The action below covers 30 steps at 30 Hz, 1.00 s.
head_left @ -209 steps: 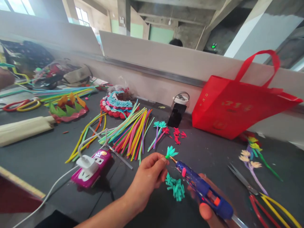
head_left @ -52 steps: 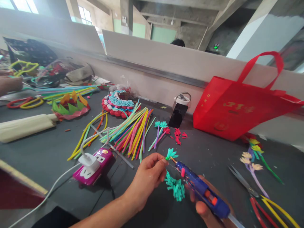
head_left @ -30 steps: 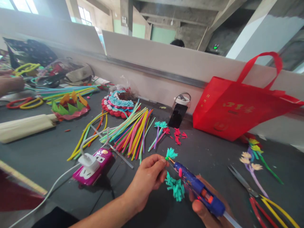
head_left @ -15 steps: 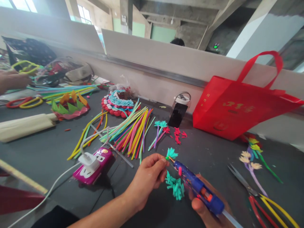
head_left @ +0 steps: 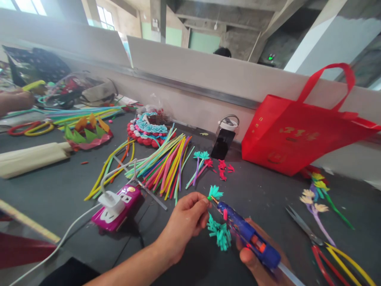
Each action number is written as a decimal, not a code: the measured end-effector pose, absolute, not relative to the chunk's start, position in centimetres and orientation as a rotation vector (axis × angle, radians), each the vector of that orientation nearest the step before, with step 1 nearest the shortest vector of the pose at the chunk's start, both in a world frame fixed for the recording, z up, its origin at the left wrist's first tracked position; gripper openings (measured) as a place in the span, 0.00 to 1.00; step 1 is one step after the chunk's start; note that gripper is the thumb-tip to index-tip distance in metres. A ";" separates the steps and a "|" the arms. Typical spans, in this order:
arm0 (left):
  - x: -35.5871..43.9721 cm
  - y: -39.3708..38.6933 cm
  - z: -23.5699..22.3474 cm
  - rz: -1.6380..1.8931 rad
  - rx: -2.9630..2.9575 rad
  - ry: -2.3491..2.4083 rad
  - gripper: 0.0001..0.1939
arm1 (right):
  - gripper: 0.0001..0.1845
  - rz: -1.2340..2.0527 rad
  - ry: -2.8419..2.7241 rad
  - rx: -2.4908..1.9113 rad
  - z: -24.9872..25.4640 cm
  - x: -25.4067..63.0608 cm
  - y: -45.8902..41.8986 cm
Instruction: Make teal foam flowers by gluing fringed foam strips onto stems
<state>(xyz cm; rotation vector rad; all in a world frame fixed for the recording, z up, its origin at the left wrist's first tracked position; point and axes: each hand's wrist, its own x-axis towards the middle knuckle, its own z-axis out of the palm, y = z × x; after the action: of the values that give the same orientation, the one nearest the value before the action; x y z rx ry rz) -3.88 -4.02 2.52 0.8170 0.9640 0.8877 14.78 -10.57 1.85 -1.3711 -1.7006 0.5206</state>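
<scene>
My left hand [head_left: 190, 216] is closed in a pinch on a small green stem end [head_left: 209, 198], mostly hidden by the fingertips. Wrapped in my right hand [head_left: 256, 254] is a blue hot glue gun [head_left: 247, 232] with a clear glue stick out of its back. Its metal nozzle touches or nearly touches the green piece. Right beside the nozzle is a teal fuzzy flower [head_left: 216, 192]; whether it is joined to the green piece I cannot tell. Below the nozzle, a pile of teal fuzzy pieces [head_left: 219, 233] lies on the dark table [head_left: 184, 270].
Red-and-yellow-handled scissors [head_left: 317, 240] lie at right, near finished flowers [head_left: 315, 204] and a red bag [head_left: 285, 135]. Colourful fuzzy stems [head_left: 166, 167], a purple power strip [head_left: 131, 200] and a phone [head_left: 223, 143] against a bottle are around. Another person's hand [head_left: 14, 101] is at far left.
My hands and the glue gun stay in place. At far left, the other person's yellow item has turned, its loop now looking like a narrow strip.
</scene>
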 end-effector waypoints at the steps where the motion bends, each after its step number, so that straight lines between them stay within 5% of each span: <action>1: -3.9 -4.0 2.6 0.886 0.815 0.964 0.15 | 0.27 0.526 -1.703 -1.375 1.8 14.8 -10.6; 11: -4.0 -3.9 2.3 0.890 0.816 0.955 0.14 | 0.28 0.489 -1.781 -1.274 0.7 15.6 -10.4; 19: -4.0 -4.0 2.3 0.912 0.819 0.941 0.13 | 0.29 0.110 -1.832 -1.270 -1.3 17.5 -10.5; 25: -4.5 -3.7 2.5 0.942 0.835 0.920 0.12 | 0.23 -0.331 -1.923 -1.579 -1.2 19.4 -11.3; 30: -4.7 -3.8 2.8 0.963 0.859 0.902 0.11 | 0.23 -0.282 -1.995 -1.808 -2.3 20.6 -13.3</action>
<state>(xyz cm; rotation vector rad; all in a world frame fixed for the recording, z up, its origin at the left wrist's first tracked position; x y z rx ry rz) -4.68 -3.78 2.81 0.8595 0.9024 0.9627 20.59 -13.31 -2.32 -1.8076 -1.9953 -0.2822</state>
